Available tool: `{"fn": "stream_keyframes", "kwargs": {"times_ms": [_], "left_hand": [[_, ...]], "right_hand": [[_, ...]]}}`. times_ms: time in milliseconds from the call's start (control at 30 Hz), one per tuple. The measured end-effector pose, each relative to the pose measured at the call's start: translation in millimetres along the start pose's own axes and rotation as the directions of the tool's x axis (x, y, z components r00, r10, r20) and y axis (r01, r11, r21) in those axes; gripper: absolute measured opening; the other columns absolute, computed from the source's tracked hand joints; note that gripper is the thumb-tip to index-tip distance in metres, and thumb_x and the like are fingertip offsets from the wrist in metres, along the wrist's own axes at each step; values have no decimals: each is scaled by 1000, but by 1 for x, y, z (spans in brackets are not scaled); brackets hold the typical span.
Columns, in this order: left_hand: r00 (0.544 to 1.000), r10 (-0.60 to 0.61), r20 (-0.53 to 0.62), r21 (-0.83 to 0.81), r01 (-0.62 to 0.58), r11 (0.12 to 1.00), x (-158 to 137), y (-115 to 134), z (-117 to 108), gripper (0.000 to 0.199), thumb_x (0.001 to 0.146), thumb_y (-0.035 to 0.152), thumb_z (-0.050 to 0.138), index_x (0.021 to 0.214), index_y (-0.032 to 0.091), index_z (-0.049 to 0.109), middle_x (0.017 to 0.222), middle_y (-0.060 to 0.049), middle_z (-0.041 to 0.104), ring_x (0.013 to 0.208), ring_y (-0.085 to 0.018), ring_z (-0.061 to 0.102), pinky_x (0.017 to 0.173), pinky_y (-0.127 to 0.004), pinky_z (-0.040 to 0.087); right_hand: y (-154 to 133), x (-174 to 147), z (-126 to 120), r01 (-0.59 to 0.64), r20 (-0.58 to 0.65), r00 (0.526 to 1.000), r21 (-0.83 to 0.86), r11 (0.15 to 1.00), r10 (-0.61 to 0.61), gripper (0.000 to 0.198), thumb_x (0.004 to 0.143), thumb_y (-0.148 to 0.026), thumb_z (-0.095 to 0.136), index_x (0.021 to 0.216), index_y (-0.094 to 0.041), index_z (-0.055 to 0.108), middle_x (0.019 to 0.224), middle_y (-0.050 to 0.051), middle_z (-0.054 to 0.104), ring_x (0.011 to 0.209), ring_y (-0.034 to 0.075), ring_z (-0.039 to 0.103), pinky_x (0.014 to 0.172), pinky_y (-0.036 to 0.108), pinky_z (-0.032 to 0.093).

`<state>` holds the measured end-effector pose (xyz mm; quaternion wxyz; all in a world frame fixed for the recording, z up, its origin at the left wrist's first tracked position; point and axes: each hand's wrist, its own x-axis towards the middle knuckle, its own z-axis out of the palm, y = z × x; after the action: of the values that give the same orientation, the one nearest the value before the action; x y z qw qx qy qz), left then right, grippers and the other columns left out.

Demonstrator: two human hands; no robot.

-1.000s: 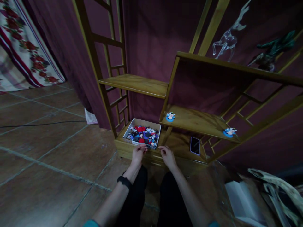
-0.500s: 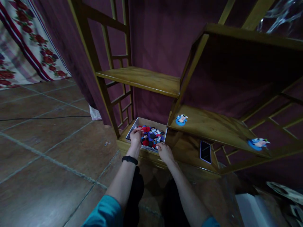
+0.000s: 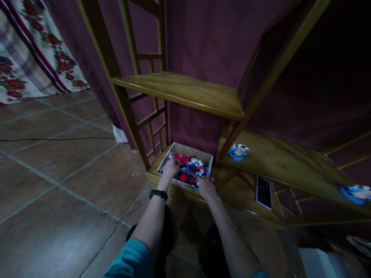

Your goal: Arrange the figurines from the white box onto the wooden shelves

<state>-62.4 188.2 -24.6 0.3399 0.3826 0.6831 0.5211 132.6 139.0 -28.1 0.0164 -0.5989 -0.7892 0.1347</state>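
A white cardboard box (image 3: 188, 148) holds a jumble of small figurines (image 3: 189, 166) in red, blue, black and white. My left hand (image 3: 171, 167), with a black band on its wrist, reaches over the box's left side. Its fingers are curled down among the figurines, and what they hold, if anything, is hidden. At the front right corner lies my right hand (image 3: 207, 187), fingers stretched out over the rim and touching the box or the figurines nearest it.
The box stands on the bottom board of a wooden shelf unit (image 3: 185, 92). A phone (image 3: 264, 192) lies further right on that board. Two blue-and-white figurines, one near (image 3: 238, 151) and one far right (image 3: 356, 193), sit on a higher shelf. A cable (image 3: 58, 139) crosses the tiled floor.
The view has shifted closer and leftward. My left fingers have curled down more into the box. My right fingers have straightened out over the front right corner.
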Motion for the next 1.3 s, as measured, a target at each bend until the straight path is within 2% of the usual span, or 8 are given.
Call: {"fn": "stream_keyframes", "kwargs": {"times_ms": [100,233,600,667,733,867,1067,1300], "left_hand": [[999,12,45,234,-22,972,-9,-6,7,19,63,16,64,49,17,52,62,-11,58,85,-26,58,72,-31,40],[993,105,52,463,-117,878,-18,-14,23,22,65,10,60,46,15,49,73,-17,59,98,-34,52,83,-43,34],[990,137,17,597,-120,794,-22,-11,39,14,71,8,50,67,11,63,89,-23,59,102,-38,50,86,-47,30],[971,224,88,669,-224,709,-28,-3,42,19,75,11,46,80,11,65,94,-22,59,103,-34,50,88,-44,31],[922,286,260,725,-383,573,-35,5,50,25,79,14,42,89,10,64,100,-21,59,104,-30,51,89,-42,32],[878,101,468,782,-464,416,-47,7,67,22,76,16,49,86,8,67,97,-21,61,101,-30,53,86,-40,36],[891,42,452,778,-418,469,-51,-5,81,25,81,17,43,88,11,67,101,-19,61,99,-28,54,87,-38,34],[917,75,393,768,-372,522,-52,-14,88,27,80,18,43,90,8,66,104,-21,59,102,-31,51,87,-41,30]], "right_hand": [[1,3,3,-26,-6,1000,7,1000,26,51,81,-8,35,128,-27,42,120,8,56,115,22,42,92,38,25],[0,4,5,-39,-26,999,-10,999,38,46,81,-10,35,123,-24,48,118,8,56,114,23,42,92,39,24],[-4,8,4,-100,38,994,17,995,99,32,80,-16,45,109,-18,56,104,13,63,114,25,44,97,43,20],[-3,9,4,-107,49,993,43,993,105,33,79,-17,48,111,-19,55,110,12,61,117,24,42,99,42,20],[-4,10,3,-106,54,993,64,992,103,33,79,-16,48,111,-19,55,114,12,58,119,24,40,99,42,20],[-8,7,-2,-109,5,994,36,993,108,29,80,-14,46,106,-18,58,116,12,56,118,26,40,98,42,23],[-13,0,-8,-101,-109,989,-20,995,98,36,80,-8,39,111,-17,54,116,14,52,109,24,49,91,34,34],[-11,0,-12,-147,-91,985,-2,989,146,37,83,-7,31,113,-19,50,121,13,46,86,18,61,73,28,43]]}}
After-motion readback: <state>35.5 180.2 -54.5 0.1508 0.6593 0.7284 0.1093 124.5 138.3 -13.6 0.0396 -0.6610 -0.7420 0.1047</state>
